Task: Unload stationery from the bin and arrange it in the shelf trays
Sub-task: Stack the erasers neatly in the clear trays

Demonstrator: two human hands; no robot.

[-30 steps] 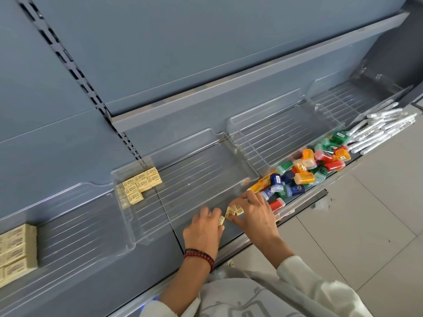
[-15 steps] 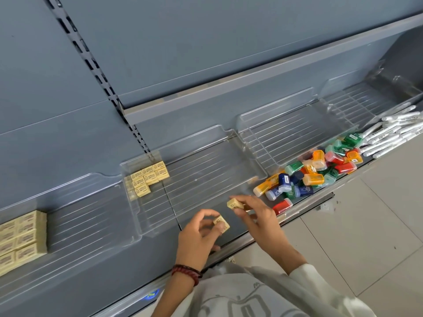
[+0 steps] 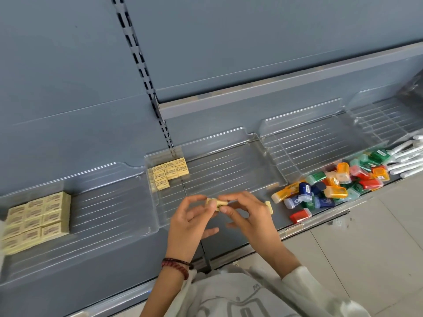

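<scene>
The left hand and the right hand meet just below the centre of the frame. Each pinches the small yellow erasers between thumb and fingertips from its own side, while the remaining fingers are loosely spread. The erasers are held in the air, above the front part of the middle clear tray. Another eraser shows at the far edge of the right hand; whether a finger holds it or it lies on the shelf cannot be told. A dark red bead bracelet circles the left wrist, and a white sleeve covers the right forearm. In the upper left corner of the middle tray sits a tidy cluster of erasers, labels up. The left tray holds a larger block of erasers packed in rows at the left edge of the frame. To the right, coloured plastic cases lie in a loose heap along the front of the right tray, with white pens beside them at the right edge. Grey floor tiles fill the lower right.
</scene>
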